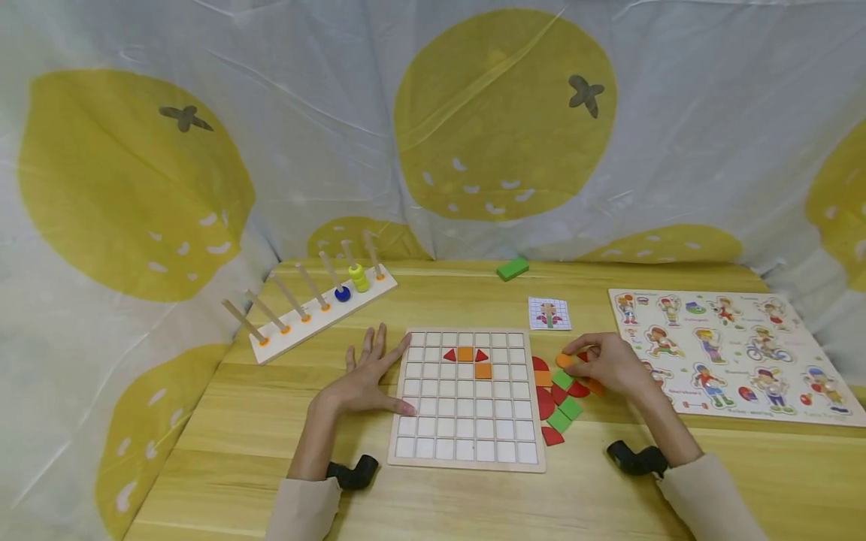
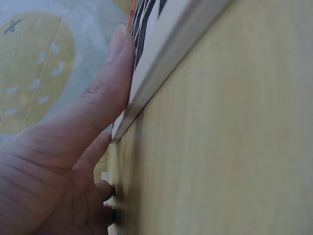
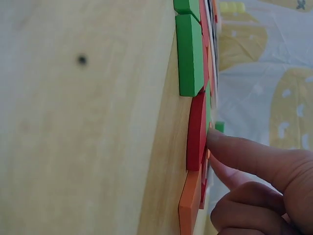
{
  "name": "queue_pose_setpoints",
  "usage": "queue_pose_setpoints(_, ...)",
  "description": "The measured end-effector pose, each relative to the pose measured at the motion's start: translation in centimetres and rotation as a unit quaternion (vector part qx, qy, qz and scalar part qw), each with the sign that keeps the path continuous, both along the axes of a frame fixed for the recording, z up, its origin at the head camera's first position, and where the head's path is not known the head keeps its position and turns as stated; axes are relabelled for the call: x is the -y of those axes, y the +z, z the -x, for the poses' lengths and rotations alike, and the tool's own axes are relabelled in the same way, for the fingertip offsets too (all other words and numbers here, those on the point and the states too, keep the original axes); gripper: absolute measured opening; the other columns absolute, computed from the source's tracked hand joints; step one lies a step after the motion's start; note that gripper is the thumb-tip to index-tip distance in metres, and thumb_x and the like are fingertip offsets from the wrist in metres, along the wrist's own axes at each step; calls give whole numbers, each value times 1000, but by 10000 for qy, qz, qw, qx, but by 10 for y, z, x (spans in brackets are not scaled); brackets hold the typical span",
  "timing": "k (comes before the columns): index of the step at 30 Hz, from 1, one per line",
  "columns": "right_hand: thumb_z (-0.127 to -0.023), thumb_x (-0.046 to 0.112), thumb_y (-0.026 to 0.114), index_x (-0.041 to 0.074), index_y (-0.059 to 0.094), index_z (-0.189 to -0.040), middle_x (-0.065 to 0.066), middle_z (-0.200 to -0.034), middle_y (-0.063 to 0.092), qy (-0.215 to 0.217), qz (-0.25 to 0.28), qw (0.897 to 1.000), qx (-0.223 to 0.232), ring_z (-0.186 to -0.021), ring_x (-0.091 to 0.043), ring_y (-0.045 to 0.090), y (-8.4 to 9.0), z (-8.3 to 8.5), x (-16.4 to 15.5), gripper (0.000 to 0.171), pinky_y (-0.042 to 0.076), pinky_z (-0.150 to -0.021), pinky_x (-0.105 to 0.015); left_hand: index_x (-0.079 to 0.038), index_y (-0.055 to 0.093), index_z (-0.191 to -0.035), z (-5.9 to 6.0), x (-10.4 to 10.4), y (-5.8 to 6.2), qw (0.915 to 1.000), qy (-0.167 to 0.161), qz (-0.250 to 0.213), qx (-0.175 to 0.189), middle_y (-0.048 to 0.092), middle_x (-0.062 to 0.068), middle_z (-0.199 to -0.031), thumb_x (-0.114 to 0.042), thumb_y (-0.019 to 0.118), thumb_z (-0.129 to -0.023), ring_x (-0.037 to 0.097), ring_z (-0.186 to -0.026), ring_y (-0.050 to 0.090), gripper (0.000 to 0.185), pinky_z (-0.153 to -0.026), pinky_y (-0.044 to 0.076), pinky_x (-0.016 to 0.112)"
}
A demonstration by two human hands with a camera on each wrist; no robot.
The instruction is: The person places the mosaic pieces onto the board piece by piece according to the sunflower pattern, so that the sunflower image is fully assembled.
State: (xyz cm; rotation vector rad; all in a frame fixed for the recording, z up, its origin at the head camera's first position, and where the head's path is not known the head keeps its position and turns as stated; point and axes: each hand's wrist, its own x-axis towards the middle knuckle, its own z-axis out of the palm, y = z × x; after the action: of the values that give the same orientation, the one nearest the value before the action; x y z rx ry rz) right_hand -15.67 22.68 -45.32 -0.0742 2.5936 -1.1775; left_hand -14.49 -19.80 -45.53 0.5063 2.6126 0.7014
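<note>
Closed in along the back and left by pale cloth [image 1: 325, 98], creased and loosely folded. Printed with large yellow fruit [image 1: 501, 128], dark leaves [image 1: 585, 95] and small white marks. Meets, below, a light wooden counter [image 1: 487, 511] with yellowish grain. Lit softly, with faint shadows.

We have the grid board [image 1: 464, 429] before us, peg rack [image 1: 314, 319] behind to the left, loose tiles [image 1: 559, 421] just right, pattern card [image 1: 549, 314] behind them, sports puzzle [image 1: 685, 353] farther right.
</note>
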Motion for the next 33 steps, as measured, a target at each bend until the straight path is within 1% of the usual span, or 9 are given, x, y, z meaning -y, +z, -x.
queue_pose_setpoints(4, -82, 19, 76, 6, 70, -104, 3, -55, 36, -26, -30, 10000, 21, -48, -12, 33, 0, -1, 3, 25, 27, -44, -24, -29, 6, -156, 0, 0, 0, 10000, 5, 17, -19, -25, 18, -159, -55, 81, -67, 41, -145, -27, 120, -110, -17, 69)
queue_pose_setpoints(7, -83, 20, 76, 6, 70, -102, 2, -57, 38, -19, -164, 9999, -52, -50, -13, 35, 1, -1, 4, 24, 28, -44, -24, -29, 6, -156, 0, 1, -1, 10000, -6, 20, -36, -24, 19, -159, -56, 81, -67, 41, -145, -26, 119, -110, -17, 70)
queue_pose_setpoints(11, -83, 21, 76, 6, 70, -101, 1, -58, 39, 41, -280, 9992, -299, -51, -13, 36, 2, -1, 7, 24, 29, -45, -24, -28, 6, -156, 0, 1, -1, 10000, -10, 13, -21, -25, 19, -158, -56, 81, -67, 41, -145, -27, 119, -109, -17, 70)
queue_pose_setpoints(14, -82, 22, 77, 7, 71, -99, 3, -55, 35, 130, -245, 9986, -445, -49, -11, 33, 4, -1, 14, 24, 28, -45, -24, -29, 6, -156, 0, 0, -1, 10000, -3, 12, -6, -25, 18, -158, -56, 81, -67, 41, -145, -27, 120, -110, -17, 70)
queue_pose_setpoints(19, -80, 23, 79, 10, 73, -97, 4, -53, 28, 501, 85, 9979, -398, -48, -11, 25, 11, 0, 44, 22, 24, -44, -24, -29, 5, -156, 1, 0, -1, 10000, -9, 30, 11, -26, 18, -158, -56, 80, -67, 41, -145, -28, 120, -110, -17, 69)
queue_pose_setpoints(23, -77, 23, 81, 13, 74, -94, 3, -52, 27, 715, 269, 9968, -252, -47, -13, 25, 15, 3, 79, 21, 26, -45, -23, -29, 5, -156, 0, 1, -2, 10000, -3, 24, 21, -27, 18, -158, -56, 80, -67, 40, -145, -28, 120, -109, -18, 69)
queue_pose_setpoints(28, -73, 20, 84, 13, 74, -87, 3, -51, 30, 773, 266, 9965, -199, -49, -13, 28, 14, 7, 115, 18, 26, -47, -23, -31, 4, -156, 0, 1, -1, 10000, 15, 36, -13, -26, 17, -159, -56, 81, -66, 40, -145, -27, 120, -110, -17, 70)
queue_pose_setpoints(33, -71, 19, 86, 13, 74, -83, 3, -56, 41, 684, 180, 9973, -188, -53, -12, 33, 14, 8, 136, 18, 26, -50, -23, -31, 5, -156, 0, 0, -1, 10000, 14, 40, -37, -24, 17, -159, -56, 81, -66, 40, -146, -26, 120, -110, -15, 70)
